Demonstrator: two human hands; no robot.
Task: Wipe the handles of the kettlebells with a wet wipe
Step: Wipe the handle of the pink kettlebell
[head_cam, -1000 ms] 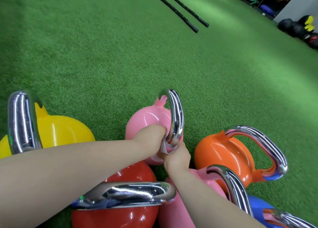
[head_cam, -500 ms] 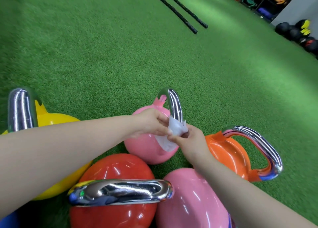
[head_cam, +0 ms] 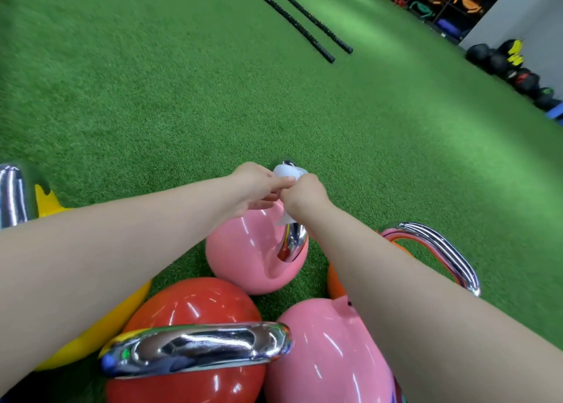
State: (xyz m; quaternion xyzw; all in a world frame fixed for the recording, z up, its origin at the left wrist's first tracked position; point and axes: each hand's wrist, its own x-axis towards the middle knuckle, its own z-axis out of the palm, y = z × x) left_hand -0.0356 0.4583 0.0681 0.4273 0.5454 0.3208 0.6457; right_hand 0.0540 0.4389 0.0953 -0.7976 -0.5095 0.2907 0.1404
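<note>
A pink kettlebell (head_cam: 243,259) with a chrome handle (head_cam: 292,244) stands on the green turf at the middle. My left hand (head_cam: 257,186) and my right hand (head_cam: 304,195) meet at the top of that handle, both pinching a white wet wipe (head_cam: 285,171) wrapped over it. A loose end of the wipe hangs below my right hand. The handle's top is mostly hidden by the wipe and my fingers. Around it stand a red kettlebell (head_cam: 189,308), a second pink one (head_cam: 329,351), an orange one (head_cam: 335,281) and a yellow one (head_cam: 88,338).
Two black battle ropes (head_cam: 307,28) lie on the turf (head_cam: 152,83) far ahead. Dark medicine balls (head_cam: 515,67) line the wall at the right, beside a rack of gear (head_cam: 451,3). The red kettlebell's chrome handle (head_cam: 195,348) is closest to me.
Both hands have slid the wipe from the lower part of the pink kettlebell's handle up to its top. The view has tilted, so the kettlebells sit lower in frame.
</note>
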